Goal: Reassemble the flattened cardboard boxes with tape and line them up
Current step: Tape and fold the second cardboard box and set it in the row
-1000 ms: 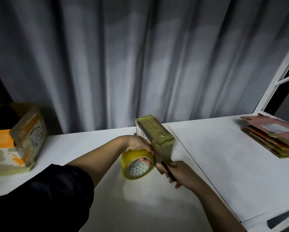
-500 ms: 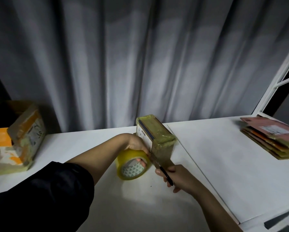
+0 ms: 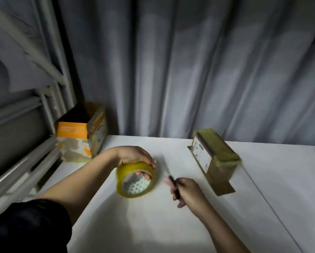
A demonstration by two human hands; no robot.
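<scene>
Nothing legible from here: the white label (image 3: 201,156) on the tape-wrapped brown cardboard box (image 3: 217,157) at two o'clock is too blurred, as is the print on the orange-and-white open carton (image 3: 76,141) at ten o'clock.

You get a dim scene, lit from above and behind you: the table (image 3: 198,225) glows brightest at 6 o'clock while the curtain (image 3: 189,70) fades to grey bands toward 12. Your arms throw soft shadows toward 6 o'clock. Motion blur smears the right hand (image 3: 188,191) and its dark tool (image 3: 174,187). Wide-angle bending bows the frame (image 3: 25,161) at 9 o'clock, where detail goes soft
</scene>
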